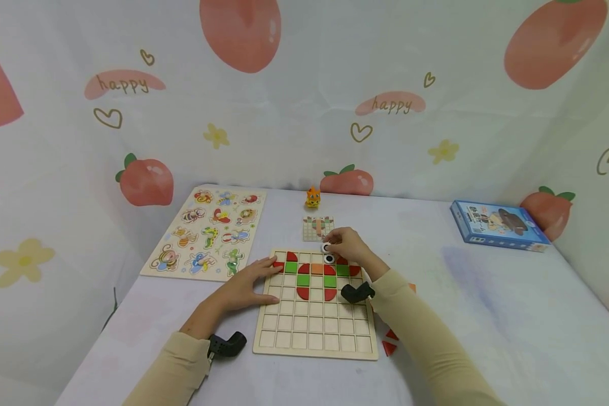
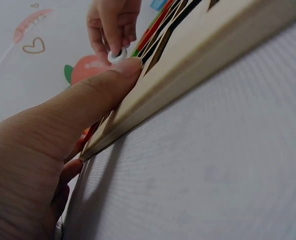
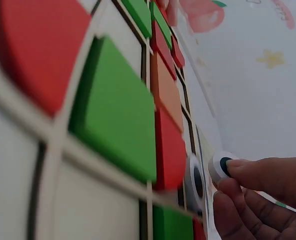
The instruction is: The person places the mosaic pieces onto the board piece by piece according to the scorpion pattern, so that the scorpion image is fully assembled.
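From the head view, the counter (image 1: 487, 293) has a grid board (image 1: 314, 316) in the middle, with an animal puzzle (image 1: 208, 231) off to its left, a blue box (image 1: 497, 225) far right, a small orange toy (image 1: 312, 197) at the back and a pattern card (image 1: 318, 228) just behind the board. Some red pieces (image 1: 389, 343) poke out from under the right sleeve. The left hand (image 1: 248, 285) lies flat with fingers out on the board's left edge, holding nothing, while the right hand (image 1: 350, 245) pinches a white eye disc (image 1: 326, 247) right above the board's top row, next to a second eye disc (image 1: 329, 259) already sitting in the grid. Left wrist view is mostly thumb pressed on the board's rim (image 2: 188, 70), but you can spot the right hand (image 2: 112, 25) further back with the disc (image 2: 116, 55) in its fingertips. Right wrist view gets super close: green tiles (image 3: 112, 110) and red tiles (image 3: 170, 150) in their cells, the placed disc (image 3: 194, 182) on edge, and the held one (image 3: 219, 167) just beside it, apart from the board, the fingertips (image 3: 258, 172) covering part of it.
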Demonstrator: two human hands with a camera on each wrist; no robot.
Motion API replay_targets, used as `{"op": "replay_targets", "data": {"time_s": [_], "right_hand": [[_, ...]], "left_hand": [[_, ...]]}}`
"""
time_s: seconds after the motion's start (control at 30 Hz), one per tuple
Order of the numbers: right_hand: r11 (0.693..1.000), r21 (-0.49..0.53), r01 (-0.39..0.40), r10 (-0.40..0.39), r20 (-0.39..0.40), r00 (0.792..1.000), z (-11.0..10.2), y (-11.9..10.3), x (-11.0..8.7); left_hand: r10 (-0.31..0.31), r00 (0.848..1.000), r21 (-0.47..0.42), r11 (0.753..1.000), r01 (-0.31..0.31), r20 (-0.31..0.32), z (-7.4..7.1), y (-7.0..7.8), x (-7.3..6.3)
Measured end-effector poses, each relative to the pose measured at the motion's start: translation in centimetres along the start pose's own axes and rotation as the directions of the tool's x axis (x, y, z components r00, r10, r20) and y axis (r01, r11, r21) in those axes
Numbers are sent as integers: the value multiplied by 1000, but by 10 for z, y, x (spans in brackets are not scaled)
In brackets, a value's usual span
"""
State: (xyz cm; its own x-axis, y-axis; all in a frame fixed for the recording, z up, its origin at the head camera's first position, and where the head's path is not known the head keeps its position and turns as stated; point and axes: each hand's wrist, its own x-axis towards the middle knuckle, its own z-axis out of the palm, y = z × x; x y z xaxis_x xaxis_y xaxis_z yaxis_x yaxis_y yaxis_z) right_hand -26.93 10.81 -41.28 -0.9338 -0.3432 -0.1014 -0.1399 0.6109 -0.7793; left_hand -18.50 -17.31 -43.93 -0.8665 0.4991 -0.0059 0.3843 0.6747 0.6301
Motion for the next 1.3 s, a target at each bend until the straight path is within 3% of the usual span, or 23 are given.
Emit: {"op": "replay_targets", "data": {"time_s": [0.47,0.6,0.97,1.3], "right_hand": [[995,11,98,-99,81,992,29,-21,8],[995,-13,97,-96,89,991,33,-24,9],[999,-42,5,-2,72,997,37,-24,11],[998,-33,48,-47,49,998,31,-24,3]], "left_hand": [[15,1000,-6,1000,-15,3,0,-2,-1],[24,1000,0,1000,-24,3,0,-3,0],[19,1000,8,1000,-19,6,0,-3,-1],[26,1000,8,1000,-26,2,1,-3,0]]}}
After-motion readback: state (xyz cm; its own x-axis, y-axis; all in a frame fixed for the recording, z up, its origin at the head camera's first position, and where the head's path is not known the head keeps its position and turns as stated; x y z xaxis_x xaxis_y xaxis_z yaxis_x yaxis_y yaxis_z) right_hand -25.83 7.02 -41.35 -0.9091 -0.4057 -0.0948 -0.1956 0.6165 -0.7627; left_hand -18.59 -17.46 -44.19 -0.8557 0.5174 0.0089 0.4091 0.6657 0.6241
